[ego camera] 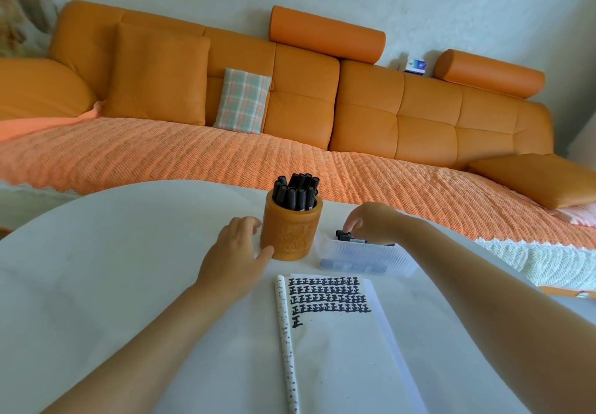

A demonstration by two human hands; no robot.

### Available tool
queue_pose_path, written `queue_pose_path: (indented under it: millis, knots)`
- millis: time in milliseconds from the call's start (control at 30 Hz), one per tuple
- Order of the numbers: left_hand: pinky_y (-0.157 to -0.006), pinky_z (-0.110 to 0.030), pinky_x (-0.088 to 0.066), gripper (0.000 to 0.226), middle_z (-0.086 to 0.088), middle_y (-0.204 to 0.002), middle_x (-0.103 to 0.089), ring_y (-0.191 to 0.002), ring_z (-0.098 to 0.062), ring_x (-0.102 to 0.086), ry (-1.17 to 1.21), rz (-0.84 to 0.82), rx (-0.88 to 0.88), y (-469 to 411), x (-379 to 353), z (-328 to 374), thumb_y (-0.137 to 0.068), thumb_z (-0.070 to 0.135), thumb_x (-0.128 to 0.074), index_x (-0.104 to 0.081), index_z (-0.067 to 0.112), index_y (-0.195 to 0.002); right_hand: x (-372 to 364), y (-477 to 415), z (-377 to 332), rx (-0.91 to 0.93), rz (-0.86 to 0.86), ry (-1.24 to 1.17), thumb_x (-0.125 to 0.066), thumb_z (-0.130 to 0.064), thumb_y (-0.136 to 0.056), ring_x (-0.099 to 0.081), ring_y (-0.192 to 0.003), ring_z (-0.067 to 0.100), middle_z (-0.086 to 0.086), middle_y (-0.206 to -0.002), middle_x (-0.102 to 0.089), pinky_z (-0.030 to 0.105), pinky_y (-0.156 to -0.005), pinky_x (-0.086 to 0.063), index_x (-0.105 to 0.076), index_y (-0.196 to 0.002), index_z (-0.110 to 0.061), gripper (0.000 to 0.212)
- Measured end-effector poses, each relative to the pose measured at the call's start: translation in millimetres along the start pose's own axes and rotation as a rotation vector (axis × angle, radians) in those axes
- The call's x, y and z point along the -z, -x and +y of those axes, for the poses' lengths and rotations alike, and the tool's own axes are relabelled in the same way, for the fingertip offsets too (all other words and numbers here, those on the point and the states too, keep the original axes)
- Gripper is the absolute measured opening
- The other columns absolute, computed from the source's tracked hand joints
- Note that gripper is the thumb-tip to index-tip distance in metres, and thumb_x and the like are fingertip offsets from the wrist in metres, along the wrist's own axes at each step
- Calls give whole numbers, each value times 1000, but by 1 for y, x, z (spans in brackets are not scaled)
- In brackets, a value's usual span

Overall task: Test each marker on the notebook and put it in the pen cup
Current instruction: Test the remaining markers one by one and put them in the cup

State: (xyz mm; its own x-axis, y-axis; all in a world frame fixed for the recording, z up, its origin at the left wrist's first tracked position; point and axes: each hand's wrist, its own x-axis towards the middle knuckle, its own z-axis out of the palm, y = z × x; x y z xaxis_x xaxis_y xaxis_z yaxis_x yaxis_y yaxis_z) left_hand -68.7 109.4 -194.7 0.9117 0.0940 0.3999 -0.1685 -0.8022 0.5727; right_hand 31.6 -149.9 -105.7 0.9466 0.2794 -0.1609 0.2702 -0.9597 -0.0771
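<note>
A round wooden pen cup (291, 231) stands on the white table, filled with several black markers (296, 191). My left hand (237, 254) rests against the cup's left side, thumb and fingers touching its wall. To the right lies a clear plastic box (364, 257) with a few black markers (346, 236) in it. My right hand (371, 223) reaches into the box, fingertips on those markers; whether one is gripped is unclear. The open notebook (335, 346) lies in front of me, with several rows of black test marks (329, 296) across the top of the page.
The round white table (113, 268) carries everything. Behind it runs a long orange sofa (354, 100) with a woven orange cover, cushions and a checked pillow (242, 100). A white crocheted cloth (545, 262) lies at the right, beyond the table's edge.
</note>
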Motion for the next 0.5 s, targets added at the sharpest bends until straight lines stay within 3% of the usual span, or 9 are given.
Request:
queue_pose_path:
  millis: [133,267,433,500]
  knots:
    - [-91,-31,-44,27,11,-115,-55,-110,-13,-48,-111,-109,-113,13,-2,-5,-93,38,-52,-58,27,-116,9,-3,-15,81,-151,-92,-63,-27,-92,-69,-96,10,-14,-107,-73,35,-96,-54,-74,-102,-39,19]
    - [-91,-31,-38,24,9,-116,-53,-111,-17,-47,-230,-123,-218,20,-9,-11,-92,37,-53,-58,28,-114,9,-6,-28,99,-307,129,-44,-15,-98,-60,-120,21,-7,-137,-60,38,-102,-50,-64,-131,-28,40]
    - [-93,-31,-37,25,9,-119,-51,-112,-16,-44,-251,-138,-229,19,-9,-11,-94,38,-48,-56,29,-116,9,-8,-41,113,-343,254,-55,-19,-98,-52,-128,24,3,-142,-57,35,-106,-43,-59,-136,-15,39]
    - [-94,-31,-36,26,10,-120,-50,-113,-15,-43,-263,-151,-230,18,-8,-10,-95,40,-46,-55,30,-118,9,-8,-42,119,-324,246,-50,-14,-98,-52,-129,23,3,-141,-57,35,-107,-43,-59,-136,-14,39]
